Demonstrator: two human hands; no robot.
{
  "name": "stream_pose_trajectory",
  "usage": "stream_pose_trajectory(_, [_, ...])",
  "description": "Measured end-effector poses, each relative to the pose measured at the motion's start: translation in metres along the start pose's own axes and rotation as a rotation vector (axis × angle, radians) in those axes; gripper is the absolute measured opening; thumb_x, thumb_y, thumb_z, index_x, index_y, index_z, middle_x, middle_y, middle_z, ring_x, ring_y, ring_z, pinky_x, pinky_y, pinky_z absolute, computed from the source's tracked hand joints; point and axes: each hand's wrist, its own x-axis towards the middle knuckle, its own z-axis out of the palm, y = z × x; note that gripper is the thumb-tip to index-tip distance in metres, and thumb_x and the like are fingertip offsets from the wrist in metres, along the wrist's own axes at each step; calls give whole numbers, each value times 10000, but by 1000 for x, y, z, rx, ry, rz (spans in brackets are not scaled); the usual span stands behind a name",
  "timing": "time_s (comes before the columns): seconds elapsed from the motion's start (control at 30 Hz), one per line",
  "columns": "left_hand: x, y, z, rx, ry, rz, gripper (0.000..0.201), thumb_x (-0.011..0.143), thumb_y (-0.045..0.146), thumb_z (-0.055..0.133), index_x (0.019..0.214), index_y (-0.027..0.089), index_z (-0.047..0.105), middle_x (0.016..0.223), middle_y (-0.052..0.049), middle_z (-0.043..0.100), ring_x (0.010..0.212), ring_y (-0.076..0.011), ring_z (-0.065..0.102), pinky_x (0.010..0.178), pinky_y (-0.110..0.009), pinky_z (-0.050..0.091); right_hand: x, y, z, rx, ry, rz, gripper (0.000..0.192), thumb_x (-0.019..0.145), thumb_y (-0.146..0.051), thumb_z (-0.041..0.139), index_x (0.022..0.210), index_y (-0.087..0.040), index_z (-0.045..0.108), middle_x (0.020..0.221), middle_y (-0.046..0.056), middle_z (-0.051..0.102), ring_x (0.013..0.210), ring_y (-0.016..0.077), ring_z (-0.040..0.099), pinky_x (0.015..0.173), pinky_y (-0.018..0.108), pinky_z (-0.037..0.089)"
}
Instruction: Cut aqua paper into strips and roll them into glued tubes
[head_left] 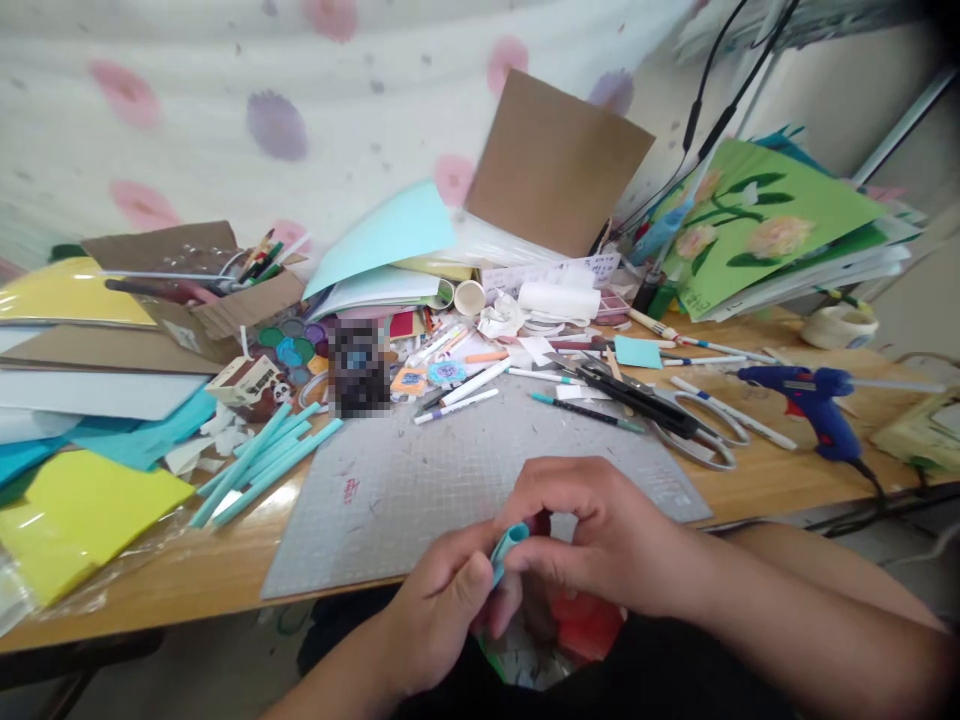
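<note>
Close to my lap, in front of the table edge, a small roll of light blue paper [512, 538] shows its open round end. My left hand [442, 600] grips its lower part, thumb along the side. Thumb and fingers of my right hand [592, 530] pinch the roll near its upper rim. Most of the roll is hidden behind my fingers. Beyond my hands lies a grey cutting mat [390, 520]. Several light blue paper tubes [270, 460] rest in a loose pile left of the mat.
A blue hot glue gun [817, 400] lies on the right, beside scissors [705, 425] and a black cutter [637, 395]. Pens and paper scraps crowd the mat's far edge. Yellow sheets [97, 510] lie on the left. A brown board [559, 165] leans at the back.
</note>
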Motion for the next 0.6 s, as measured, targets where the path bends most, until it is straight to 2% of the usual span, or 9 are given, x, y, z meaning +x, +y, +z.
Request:
stream_pose_trajectory(0.07, [-1, -4, 1, -26, 14, -18, 534, 967, 643, 327, 763, 182, 502, 527, 59, 400, 487, -92, 326, 513, -224, 294, -1, 4, 0, -50, -7, -10, 183, 861, -341, 684, 893, -165, 720, 763, 12, 650, 681, 108, 611, 633, 210, 482])
stream_pose_trajectory(0.13, [-3, -9, 2, -55, 23, -36, 503, 974, 618, 352, 835, 175, 546, 507, 76, 379, 457, -83, 290, 493, -218, 266, -1, 14, -10, -220, -64, 18, 233, 855, -353, 694, 1025, -194, 701, 832, 2, 678, 734, 104, 632, 675, 201, 498])
stream_pose_trajectory(0.2, [-5, -13, 2, -86, 37, -44, 501, 972, 618, 358, 929, 174, 585, 489, 90, 355, 432, -78, 254, 472, -214, 235, -1, 30, -32, -458, -92, 110, 269, 874, -327, 677, 1119, -219, 667, 935, 11, 698, 821, 117, 648, 758, 225, 510])
stream_pose_trajectory(0.3, [-8, -17, 0, -132, 88, -45, 502, 966, 626, 363, 986, 186, 603, 471, 99, 336, 428, -78, 233, 478, -212, 227, -2, 60, -72, -732, 19, 292, 194, 953, -264, 552, 1066, -159, 670, 1072, 108, 671, 988, 205, 626, 903, 387, 486])
stream_pose_trajectory(0.4, [-9, -17, -4, -176, 110, -55, 475, 962, 614, 397, 953, 188, 606, 512, 79, 409, 454, -77, 302, 493, -207, 269, -4, 84, -96, -900, 59, 448, 235, 939, -309, 586, 1119, -164, 626, 1176, 91, 625, 1042, 229, 610, 901, 459, 501])
stream_pose_trajectory(0.5, [-9, -14, -10, -208, 117, -72, 426, 974, 562, 427, 931, 181, 614, 614, 48, 477, 511, -80, 389, 495, -200, 303, -3, 98, -99, -936, 66, 521, 285, 938, -341, 590, 1173, -181, 600, 1208, 82, 610, 1018, 216, 620, 862, 433, 530])
stream_pose_trajectory(0.6, [-10, -11, -14, -229, 139, -67, 401, 980, 537, 437, 1020, 182, 619, 602, 59, 438, 502, -76, 352, 484, -194, 293, 0, 98, -93, -861, 107, 518, 246, 935, -343, 592, 1110, -172, 619, 1125, 68, 635, 955, 197, 629, 828, 411, 535])
